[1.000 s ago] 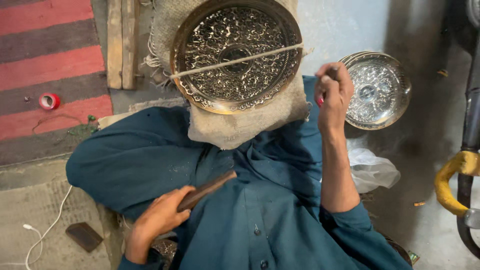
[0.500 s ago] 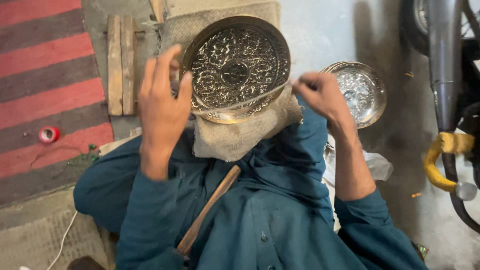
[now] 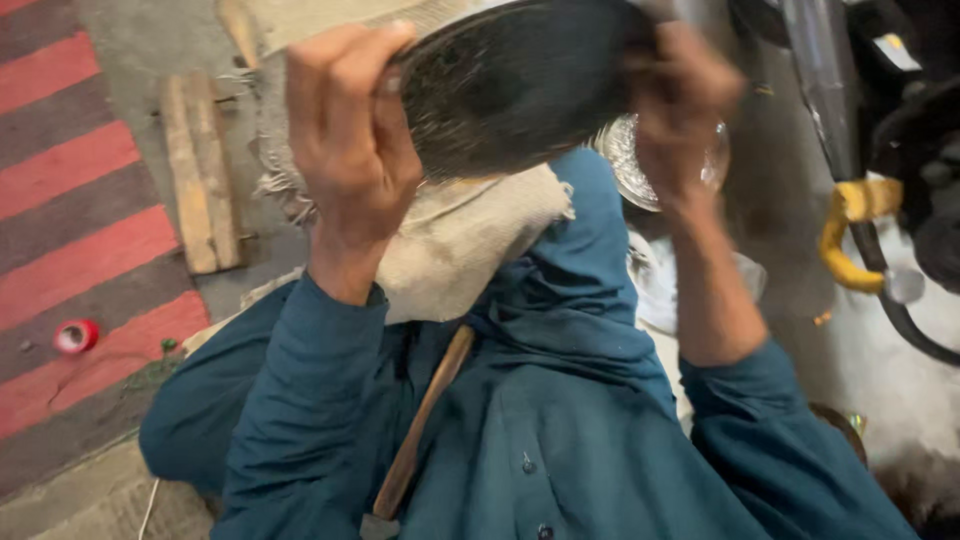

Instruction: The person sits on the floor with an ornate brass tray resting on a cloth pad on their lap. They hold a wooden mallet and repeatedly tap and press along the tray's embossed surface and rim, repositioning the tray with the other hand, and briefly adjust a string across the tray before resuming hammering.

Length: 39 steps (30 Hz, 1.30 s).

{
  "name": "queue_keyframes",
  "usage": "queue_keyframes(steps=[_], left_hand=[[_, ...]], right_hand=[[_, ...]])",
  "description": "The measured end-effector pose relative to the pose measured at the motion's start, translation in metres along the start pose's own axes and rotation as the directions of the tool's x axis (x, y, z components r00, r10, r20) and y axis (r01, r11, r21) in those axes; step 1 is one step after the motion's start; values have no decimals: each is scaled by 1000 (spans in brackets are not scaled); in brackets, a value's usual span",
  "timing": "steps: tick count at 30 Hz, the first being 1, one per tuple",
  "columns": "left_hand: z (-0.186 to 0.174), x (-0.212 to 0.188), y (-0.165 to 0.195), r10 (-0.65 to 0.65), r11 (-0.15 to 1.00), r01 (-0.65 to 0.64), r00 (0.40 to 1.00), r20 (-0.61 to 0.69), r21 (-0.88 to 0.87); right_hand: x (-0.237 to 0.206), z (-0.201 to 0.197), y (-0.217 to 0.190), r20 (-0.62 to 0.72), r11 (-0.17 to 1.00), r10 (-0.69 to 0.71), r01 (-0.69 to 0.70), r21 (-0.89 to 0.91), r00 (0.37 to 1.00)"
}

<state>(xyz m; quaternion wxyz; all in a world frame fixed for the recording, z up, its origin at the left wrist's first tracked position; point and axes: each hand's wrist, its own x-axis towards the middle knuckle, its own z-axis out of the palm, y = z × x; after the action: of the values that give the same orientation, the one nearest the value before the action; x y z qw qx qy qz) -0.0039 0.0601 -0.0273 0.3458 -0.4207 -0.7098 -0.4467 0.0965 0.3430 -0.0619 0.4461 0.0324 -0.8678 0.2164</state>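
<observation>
Both hands, left hand (image 3: 350, 140) and right hand (image 3: 680, 110), fingers clamped on opposite rims of the round embossed metal tray (image 3: 520, 85), probably stiff, weighty and best held at its edges.

Floor-level metal craft workshop: embossed metal tray (image 3: 520, 85) on burlap pad (image 3: 460, 240), wooden-handled hammer (image 3: 415, 440), wood blocks (image 3: 200, 185), bare concrete floor (image 3: 130, 50).

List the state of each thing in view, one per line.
Big tray: tilted up, gripped at both sides.
Left hand: closed on the tray's left rim.
Right hand: on the tray's right rim, blurred.
Burlap: draped over the lap.
Hammer: lying loose on the lap.
Small dish: on the floor, partly hidden.
Tape roll: lying on the rug.
</observation>
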Motion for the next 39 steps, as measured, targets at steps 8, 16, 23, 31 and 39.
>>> queue_keyframes(steps=[8, 16, 23, 31, 39], left_hand=[[-21, 13, 44, 65, 955, 33, 946, 316, -295], [-48, -5, 30, -108, 967, 228, 772, 626, -114], [-64, -9, 29, -125, 978, 207, 673, 729, -24], [-154, -116, -64, -557, 819, 489, 553, 620, 300], [-255, -272, -24, -926, 308, 267, -137, 352, 913]], right_hand=[[-103, -238, 24, 20, 865, 501, -501, 5, 865], [-302, -383, -44, -66, 288, 936, -862, -418, 345], [-382, -345, -97, -574, -348, 816, -855, -385, -74], [-405, -304, -85, -647, -379, 754, -879, -288, -113], [-412, -349, -41, -158, -280, 924, -335, -900, -348]])
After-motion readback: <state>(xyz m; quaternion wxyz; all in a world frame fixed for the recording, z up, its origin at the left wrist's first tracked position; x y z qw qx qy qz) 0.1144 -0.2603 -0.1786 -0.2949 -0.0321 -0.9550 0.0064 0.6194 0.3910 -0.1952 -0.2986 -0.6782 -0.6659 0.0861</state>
